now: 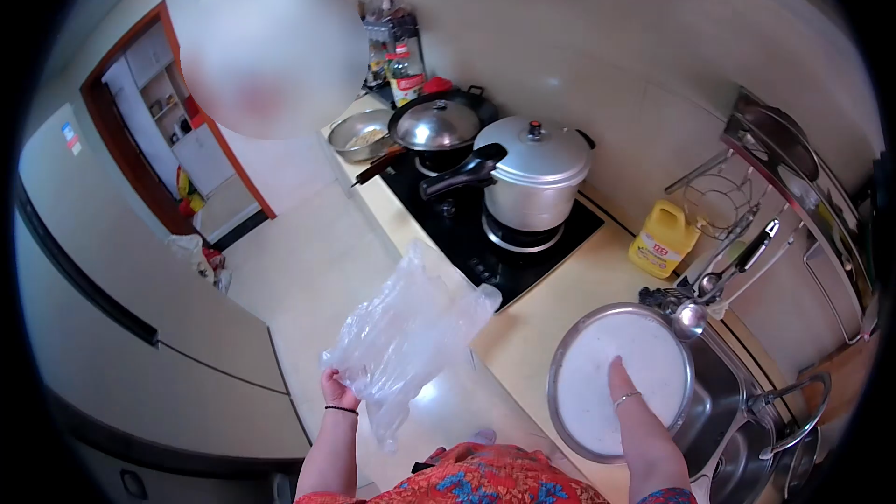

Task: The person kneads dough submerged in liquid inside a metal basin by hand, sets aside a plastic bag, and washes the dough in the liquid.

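Left forearm (328,453): reached forward from the lower edge, bared, held nearly upright in the view.
Left wrist (340,418): held almost in line with the forearm.
Left hand (342,392): fingers (330,377) are curled inward and the grip is drawn closed.
Right forearm (649,448): extended forward and downward, bared, slanted inward toward the hand.
Right wrist (632,410): held nearly straight.
Right hand (619,379): pointed downward; only its back is shown, the fingertips are hidden, and the grip cannot be made out.
Spacing: both hands are held well apart, in front of the torso (495,481).
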`<action>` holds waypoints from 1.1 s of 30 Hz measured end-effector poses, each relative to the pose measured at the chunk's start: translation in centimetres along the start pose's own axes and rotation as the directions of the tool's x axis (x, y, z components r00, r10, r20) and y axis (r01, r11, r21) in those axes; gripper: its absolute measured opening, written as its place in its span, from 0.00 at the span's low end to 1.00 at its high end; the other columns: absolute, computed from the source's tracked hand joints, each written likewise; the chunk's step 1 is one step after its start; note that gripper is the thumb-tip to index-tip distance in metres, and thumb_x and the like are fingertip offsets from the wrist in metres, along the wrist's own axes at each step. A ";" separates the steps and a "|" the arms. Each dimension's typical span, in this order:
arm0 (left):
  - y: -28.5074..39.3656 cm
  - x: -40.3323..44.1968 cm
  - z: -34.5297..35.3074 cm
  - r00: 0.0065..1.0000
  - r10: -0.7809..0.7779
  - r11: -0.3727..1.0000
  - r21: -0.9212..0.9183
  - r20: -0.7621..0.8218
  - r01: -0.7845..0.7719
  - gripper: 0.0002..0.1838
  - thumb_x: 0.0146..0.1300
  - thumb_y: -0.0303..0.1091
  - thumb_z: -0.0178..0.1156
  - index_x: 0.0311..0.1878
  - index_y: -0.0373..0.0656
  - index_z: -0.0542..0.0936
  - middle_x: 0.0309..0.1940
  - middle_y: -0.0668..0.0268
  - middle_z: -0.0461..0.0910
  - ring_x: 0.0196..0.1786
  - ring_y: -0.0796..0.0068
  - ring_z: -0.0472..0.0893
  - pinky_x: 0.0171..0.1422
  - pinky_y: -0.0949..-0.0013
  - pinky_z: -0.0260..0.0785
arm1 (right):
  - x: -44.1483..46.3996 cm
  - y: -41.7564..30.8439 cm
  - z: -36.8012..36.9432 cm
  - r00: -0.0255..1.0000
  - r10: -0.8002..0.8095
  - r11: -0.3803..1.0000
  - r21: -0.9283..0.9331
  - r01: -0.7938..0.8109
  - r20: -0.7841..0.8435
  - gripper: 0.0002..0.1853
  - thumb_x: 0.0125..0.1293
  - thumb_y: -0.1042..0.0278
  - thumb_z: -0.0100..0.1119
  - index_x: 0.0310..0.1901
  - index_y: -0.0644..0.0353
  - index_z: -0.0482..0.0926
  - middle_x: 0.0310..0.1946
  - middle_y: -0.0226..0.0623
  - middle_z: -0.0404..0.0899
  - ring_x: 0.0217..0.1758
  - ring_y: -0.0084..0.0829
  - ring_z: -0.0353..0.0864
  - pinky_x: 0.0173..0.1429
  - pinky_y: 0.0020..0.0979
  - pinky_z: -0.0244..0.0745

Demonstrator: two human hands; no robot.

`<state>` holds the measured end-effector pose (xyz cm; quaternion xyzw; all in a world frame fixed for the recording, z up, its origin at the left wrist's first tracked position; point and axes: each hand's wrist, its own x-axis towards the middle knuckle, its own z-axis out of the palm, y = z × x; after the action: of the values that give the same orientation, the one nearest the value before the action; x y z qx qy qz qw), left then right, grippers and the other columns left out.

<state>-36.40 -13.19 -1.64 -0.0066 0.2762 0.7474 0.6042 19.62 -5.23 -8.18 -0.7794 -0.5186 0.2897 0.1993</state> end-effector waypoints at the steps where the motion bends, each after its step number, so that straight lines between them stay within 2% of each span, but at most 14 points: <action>1: 0.1 0.5 -1.5 1.000 0.015 0.999 -0.040 0.006 -0.014 0.20 0.52 0.36 0.49 0.50 0.40 0.71 0.48 0.59 0.73 0.52 0.57 0.71 0.56 0.52 0.64 | 0.2 0.5 -0.2 0.999 -0.027 0.995 -0.095 0.030 0.027 0.14 0.57 0.71 0.40 0.38 0.72 0.73 0.41 0.57 0.73 0.49 0.48 0.70 0.55 0.36 0.66; 5: 1.7 1.3 -3.6 0.996 0.084 0.992 -0.089 -0.039 -0.087 0.19 0.57 0.37 0.47 0.50 0.39 0.71 0.47 0.59 0.74 0.50 0.60 0.73 0.55 0.57 0.66 | 1.4 1.4 -0.6 0.991 -0.073 0.946 -0.306 0.104 0.109 0.15 0.56 0.72 0.43 0.41 0.74 0.71 0.43 0.58 0.72 0.51 0.49 0.69 0.56 0.36 0.65; 6: 2.5 2.2 -5.5 0.995 0.090 0.990 -0.117 0.039 -0.085 0.20 0.59 0.41 0.47 0.50 0.39 0.72 0.47 0.59 0.74 0.50 0.60 0.73 0.55 0.57 0.65 | 1.8 1.5 -0.6 0.989 -0.079 0.935 -0.334 0.117 0.125 0.15 0.56 0.73 0.43 0.42 0.74 0.70 0.43 0.59 0.71 0.51 0.49 0.69 0.56 0.36 0.65; 10: 1.5 2.9 -1.9 0.998 0.066 0.994 -0.089 -0.021 -0.067 0.21 0.59 0.45 0.47 0.51 0.41 0.72 0.47 0.60 0.75 0.49 0.59 0.73 0.55 0.56 0.65 | 3.4 3.5 -0.7 0.975 -0.116 0.884 -0.428 0.189 0.190 0.17 0.54 0.73 0.45 0.44 0.76 0.68 0.45 0.61 0.70 0.53 0.50 0.68 0.57 0.35 0.65; 12: 0.5 3.4 -0.8 0.999 0.033 0.984 -0.174 -0.008 -0.034 0.24 0.59 0.48 0.47 0.52 0.42 0.71 0.48 0.60 0.74 0.50 0.59 0.73 0.56 0.55 0.65 | 3.8 5.3 -1.2 0.964 -0.127 0.864 -0.451 0.223 0.234 0.18 0.54 0.74 0.47 0.45 0.77 0.67 0.46 0.62 0.69 0.54 0.50 0.68 0.58 0.35 0.64; 15: -0.9 3.9 -1.1 0.990 0.128 0.970 -0.201 -0.057 -0.137 0.24 0.58 0.48 0.46 0.53 0.43 0.70 0.49 0.60 0.73 0.51 0.58 0.72 0.56 0.54 0.64 | -4.7 -10.4 -8.0 0.950 0.103 0.956 -0.292 -0.014 0.294 0.21 0.49 0.78 0.49 0.48 0.76 0.66 0.45 0.63 0.69 0.55 0.52 0.67 0.58 0.36 0.64; 17: -0.4 4.7 -3.5 0.979 0.195 0.970 -0.140 -0.049 -0.200 0.25 0.58 0.48 0.45 0.53 0.43 0.70 0.49 0.60 0.73 0.51 0.57 0.72 0.57 0.54 0.63 | -4.6 -7.8 -6.9 0.971 -0.095 0.934 -0.317 0.163 0.219 0.24 0.46 0.80 0.49 0.49 0.73 0.65 0.45 0.63 0.69 0.54 0.51 0.68 0.57 0.37 0.65; 18: 0.4 5.1 -4.3 0.967 0.251 0.965 -0.070 -0.037 -0.253 0.25 0.58 0.48 0.44 0.54 0.42 0.69 0.50 0.60 0.72 0.52 0.57 0.71 0.57 0.54 0.63 | -4.2 -6.3 -6.4 0.949 -0.282 0.883 -0.347 0.315 0.143 0.27 0.43 0.82 0.49 0.51 0.70 0.65 0.45 0.64 0.69 0.53 0.50 0.68 0.56 0.38 0.66; 22: 6.0 4.0 -2.7 0.927 0.369 0.928 -0.031 -0.072 -0.372 0.25 0.58 0.48 0.42 0.54 0.42 0.70 0.50 0.60 0.72 0.51 0.56 0.71 0.57 0.54 0.63 | -3.2 -2.3 -5.1 0.928 -0.341 0.812 -0.449 0.371 0.151 0.22 0.42 0.82 0.48 0.45 0.69 0.70 0.40 0.63 0.72 0.50 0.52 0.70 0.53 0.39 0.67; 25: 12.2 6.5 -1.4 0.844 0.526 0.850 0.042 -0.107 -0.525 0.26 0.59 0.50 0.39 0.54 0.42 0.70 0.51 0.61 0.72 0.52 0.56 0.71 0.58 0.55 0.62 | -2.9 -2.7 -4.8 0.951 -0.250 0.822 -0.479 0.308 0.182 0.16 0.41 0.81 0.48 0.37 0.69 0.74 0.37 0.61 0.73 0.46 0.53 0.71 0.51 0.41 0.68; 27: 15.6 8.7 1.8 0.799 0.598 0.801 0.049 -0.056 -0.596 0.27 0.60 0.50 0.38 0.54 0.42 0.70 0.51 0.61 0.72 0.54 0.57 0.70 0.59 0.55 0.62 | -3.4 -4.2 -5.2 0.973 -0.021 0.803 -0.577 0.153 0.229 0.11 0.41 0.82 0.47 0.29 0.68 0.75 0.33 0.57 0.74 0.44 0.52 0.72 0.48 0.41 0.69; 28: 17.4 9.5 4.3 0.784 0.621 0.784 0.058 -0.029 -0.619 0.27 0.60 0.51 0.37 0.54 0.42 0.70 0.51 0.61 0.72 0.54 0.57 0.70 0.59 0.55 0.62 | -3.0 -3.3 -4.8 0.975 -0.027 0.803 -0.576 0.153 0.222 0.11 0.41 0.82 0.47 0.29 0.68 0.75 0.33 0.57 0.74 0.44 0.52 0.72 0.48 0.41 0.69; 30: 20.5 13.0 7.6 0.741 0.671 0.739 0.075 0.006 -0.670 0.26 0.60 0.51 0.37 0.53 0.42 0.70 0.50 0.61 0.73 0.53 0.57 0.71 0.58 0.56 0.62 | -1.5 0.3 -3.9 0.981 -0.159 0.836 -0.512 0.195 0.114 0.18 0.42 0.76 0.54 0.39 0.68 0.74 0.40 0.55 0.74 0.48 0.50 0.71 0.51 0.39 0.68; 33: 26.6 20.8 11.5 0.745 0.646 0.751 0.037 0.167 -0.659 0.25 0.59 0.49 0.37 0.50 0.41 0.72 0.47 0.61 0.75 0.51 0.59 0.73 0.57 0.57 0.63 | -0.4 0.1 -4.5 0.992 -0.082 0.864 -0.490 0.118 0.094 0.22 0.43 0.75 0.54 0.45 0.70 0.71 0.44 0.58 0.72 0.51 0.51 0.68 0.55 0.39 0.64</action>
<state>-62.44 7.28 11.75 0.1725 0.2512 0.8962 0.3225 22.54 -5.65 -4.79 -0.7660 -0.6216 0.1636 -0.0104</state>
